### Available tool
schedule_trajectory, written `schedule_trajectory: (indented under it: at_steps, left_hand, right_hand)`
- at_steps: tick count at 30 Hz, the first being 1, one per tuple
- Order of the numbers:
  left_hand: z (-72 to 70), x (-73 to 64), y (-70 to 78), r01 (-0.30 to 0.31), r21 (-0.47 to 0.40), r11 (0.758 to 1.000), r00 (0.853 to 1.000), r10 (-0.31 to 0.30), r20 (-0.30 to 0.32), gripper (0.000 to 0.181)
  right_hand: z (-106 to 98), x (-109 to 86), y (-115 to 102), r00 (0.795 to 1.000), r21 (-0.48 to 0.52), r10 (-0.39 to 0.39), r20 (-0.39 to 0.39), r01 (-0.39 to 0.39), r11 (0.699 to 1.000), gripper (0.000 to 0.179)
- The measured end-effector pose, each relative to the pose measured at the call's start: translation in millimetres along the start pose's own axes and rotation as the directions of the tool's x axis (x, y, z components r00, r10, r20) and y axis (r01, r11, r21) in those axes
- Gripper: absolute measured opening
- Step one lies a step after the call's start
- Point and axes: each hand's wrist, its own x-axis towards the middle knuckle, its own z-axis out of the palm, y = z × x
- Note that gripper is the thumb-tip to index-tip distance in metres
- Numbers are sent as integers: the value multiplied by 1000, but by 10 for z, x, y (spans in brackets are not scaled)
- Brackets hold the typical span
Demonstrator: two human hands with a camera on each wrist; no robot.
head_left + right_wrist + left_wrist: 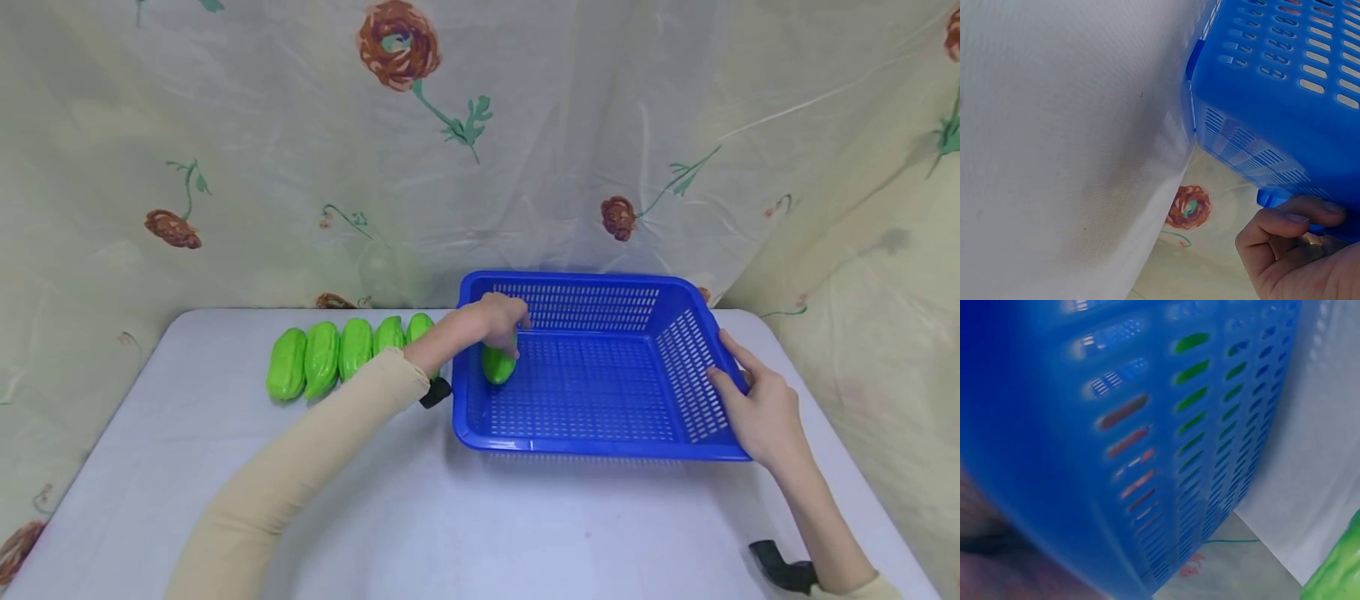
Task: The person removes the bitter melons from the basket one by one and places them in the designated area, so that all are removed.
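Observation:
My left hand [501,321] reaches over the left rim of a blue slotted plastic basket [585,450], its fingers curled about the upper end of a green gourd-like vegetable [498,367]. That vegetable lies along the basket's left inner wall, its far part hidden under the hand. Through the slots of the basket wall [1166,425] in the left wrist view, patches of green show. My right hand [765,408] grips the basket's right rim, thumb on the inner side. In the right wrist view, the right hand's curled fingers [1272,231] hold the rim from outside.
Several similar green vegetables [322,358] stand in a row on the white-covered table [187,433], left of the basket. A flower-printed curtain [555,167] hangs behind. Dark wrist straps [783,569] show near both wrists.

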Motion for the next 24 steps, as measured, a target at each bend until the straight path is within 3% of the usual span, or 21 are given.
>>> schedule_trajectory:
  at_steps: [5,9,12,16,18,21,24]
  left_hand:
    - [-33,-10,0,-2,33,999,996,-1,86,47]
    - [-82,-38,0,17,8,1000,991,-18,132,63]
    - [-83,-66,20,72,37,997,986,-77,145,67]
    - [-21,-74,94,151,97,984,981,-161,107,64]
    - [21,-66,122,165,130,978,982,-174,67,59]
    - [66,-48,123,161,187,969,986,-166,13,50]
    - [71,-34,90,114,231,966,993,-119,8,47]
  right_hand:
    - [-4,-3,-4,1000,5,1,8,-1,1000,59]
    - [-9,-6,-2,1000,4,0,7,0,1000,59]
    - [-6,-8,-7,1000,5,-1,5,1,1000,59]
    - [-7,-11,-8,1000,4,-1,0,1,1000,58]
    - [-7,-16,-12,1000,4,1,0,-1,1000,58]
    - [-11,-22,-19,1000,3,-1,-2,1,1000,58]
    - [-22,-20,-26,1000,4,-4,-3,4,1000,58]
